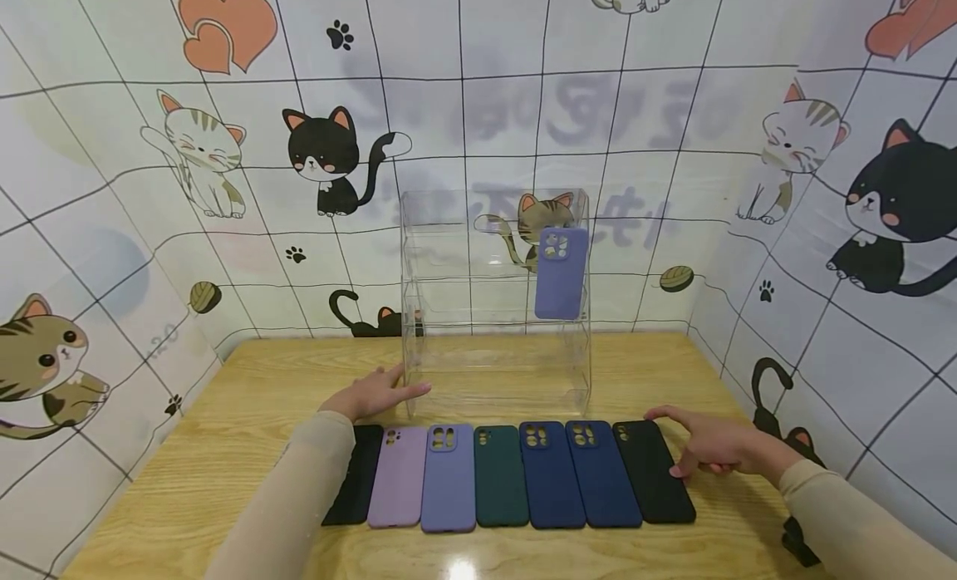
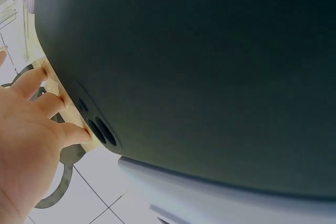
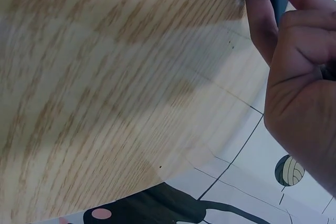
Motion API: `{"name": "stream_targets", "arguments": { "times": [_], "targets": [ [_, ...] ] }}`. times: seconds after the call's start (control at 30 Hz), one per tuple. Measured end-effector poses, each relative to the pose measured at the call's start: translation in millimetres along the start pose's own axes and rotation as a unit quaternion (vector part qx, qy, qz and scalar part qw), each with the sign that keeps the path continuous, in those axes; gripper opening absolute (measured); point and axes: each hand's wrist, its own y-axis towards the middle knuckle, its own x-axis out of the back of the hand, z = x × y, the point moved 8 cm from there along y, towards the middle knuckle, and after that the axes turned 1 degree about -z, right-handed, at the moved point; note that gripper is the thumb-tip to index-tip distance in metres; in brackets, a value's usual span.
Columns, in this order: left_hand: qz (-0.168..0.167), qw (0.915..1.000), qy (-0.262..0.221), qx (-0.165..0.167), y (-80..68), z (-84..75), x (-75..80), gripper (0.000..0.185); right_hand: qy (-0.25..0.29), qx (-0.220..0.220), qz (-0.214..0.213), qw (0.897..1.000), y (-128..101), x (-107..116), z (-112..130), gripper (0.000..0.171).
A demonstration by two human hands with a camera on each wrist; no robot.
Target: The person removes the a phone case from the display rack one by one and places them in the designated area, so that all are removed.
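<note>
From the head view, my left hand [image 1: 371, 395] lies flat on the counter [image 1: 224, 447], fingers straight, tips at the near left corner of the clear rack [image 1: 495, 306] — just behind the black case [image 1: 357, 476] ending the row. My right hand [image 1: 710, 447] rests at the far-right black case [image 1: 654, 472], fingers loosely bent on its outer edge; bare wood runs right of it to the counter's edge.

At my left wrist, the dark case [image 2: 210, 66] fills the frame, fingers [image 2: 52, 103] straight beside its camera holes.

At my right wrist, fingers [image 3: 260, 14] curl against a dark edge — whether they pinch it I cannot tell.
</note>
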Motion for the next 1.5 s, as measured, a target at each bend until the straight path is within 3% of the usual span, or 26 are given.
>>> {"name": "stream_targets", "arguments": {
  "times": [0.43, 0.8, 1.03, 1.5],
  "targets": [
    [-0.001, 1.0, 0.002, -0.006, 1.3, -1.1, -0.8, 0.113, -0.02, 0.022, -0.014, 0.999, -3.9, 15.7, 11.0, 0.1],
    [-0.003, 0.9999, 0.008, -0.005, -2.0, -3.3, 0.5, 0.11, -0.062, 0.084, -0.033, 0.994, -10.3, 68.9, 94.8, 0.102],
    [0.001, 0.9999, 0.009, -0.008, 1.6, 0.6, -3.6, 0.111, -0.085, 0.122, -0.084, 0.985, -17.7, 96.8, 149.0, 0.1],
    [0.0, 0.9999, 0.011, -0.01, 3.5, 3.5, -4.8, 0.112, -0.124, 0.138, -0.196, 0.963, -11.1, 126.8, 209.4, 0.105]
  ]
}}
